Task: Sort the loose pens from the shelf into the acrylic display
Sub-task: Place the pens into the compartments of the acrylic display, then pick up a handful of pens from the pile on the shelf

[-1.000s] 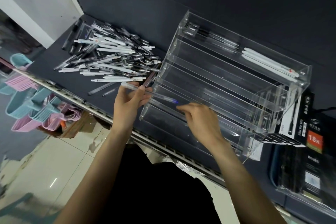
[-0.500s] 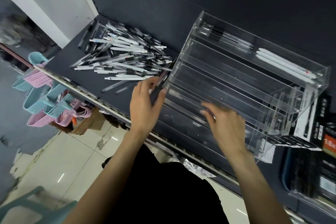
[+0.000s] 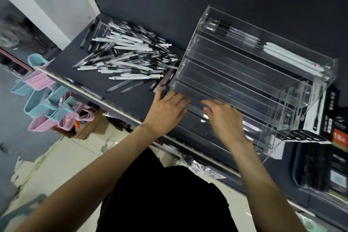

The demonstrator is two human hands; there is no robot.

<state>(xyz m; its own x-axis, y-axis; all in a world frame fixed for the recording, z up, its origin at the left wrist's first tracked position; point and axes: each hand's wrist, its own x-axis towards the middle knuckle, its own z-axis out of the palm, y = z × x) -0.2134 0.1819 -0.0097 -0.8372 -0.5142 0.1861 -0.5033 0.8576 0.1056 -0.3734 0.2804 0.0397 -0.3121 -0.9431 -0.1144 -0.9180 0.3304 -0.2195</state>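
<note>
Both hands, left hand (image 3: 165,111) and right hand (image 3: 225,118), fingers loosely spread on the acrylic display (image 3: 250,88) front tier, pinching nothing; few pens filed, loose pens (image 3: 130,58) heaped beyond left fingers.

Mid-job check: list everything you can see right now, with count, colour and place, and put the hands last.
loose pens: a large pile, too many to count, white, clear and black, on the shelf left of the display
acrylic display: one, clear, tiered, on the shelf at centre right
black-and-clear pens: a few, top tier, left part
white pens: about three, top tier, right part
shelf: one, dark grey
boxed pen packs: several, black and white, right of the display
hangers: a bunch, pink and light blue, hung below the shelf's left end
left hand: fingers straight, at the display's lower left corner
right hand: fingers loosely bent over a lower tier; any pen under it is hidden
</note>
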